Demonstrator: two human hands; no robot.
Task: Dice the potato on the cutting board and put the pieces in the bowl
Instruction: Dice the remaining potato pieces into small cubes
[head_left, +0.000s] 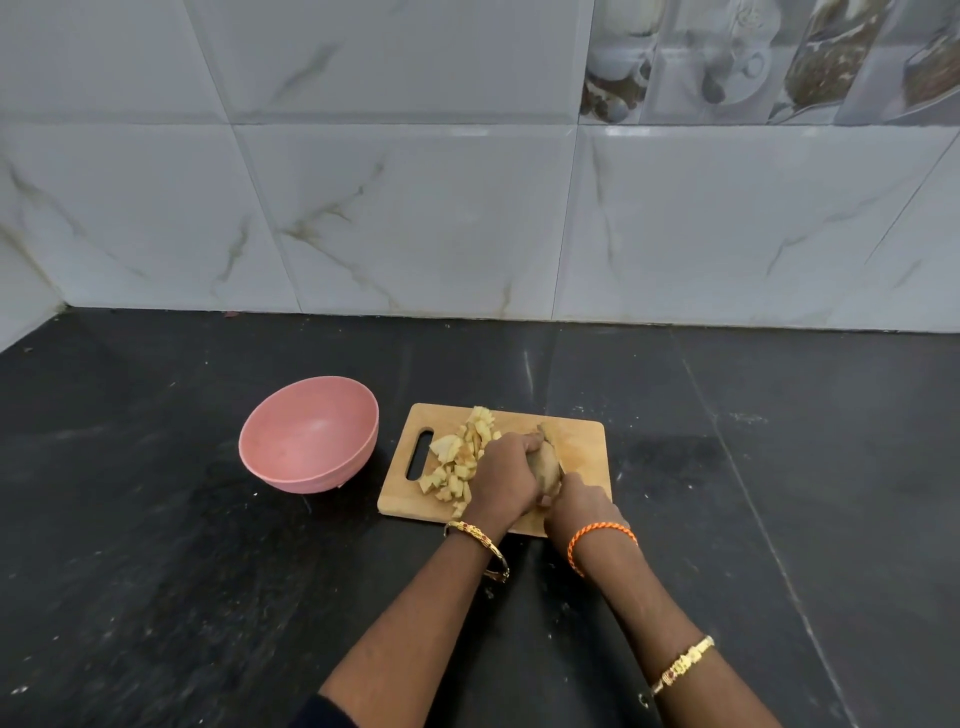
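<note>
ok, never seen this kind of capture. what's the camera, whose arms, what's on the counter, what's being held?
There is no robot here: a person works with two bare hands, and the single picture comes from a wide-angle camera worn on their head, looking forward and down. That is why both arms enter from the bottom edge.

On the dark countertop lies a wooden cutting board with a handle slot at its left end. To the board's left stands a pink bowl, with no pieces in it yet. A heap of diced potato pieces lies on the left half of the board.

The left hand grips the uncut potato piece on the board. The right hand has its fingers curled beside it, probably round a knife, but the knife is hidden, so I cannot confirm it.
</note>
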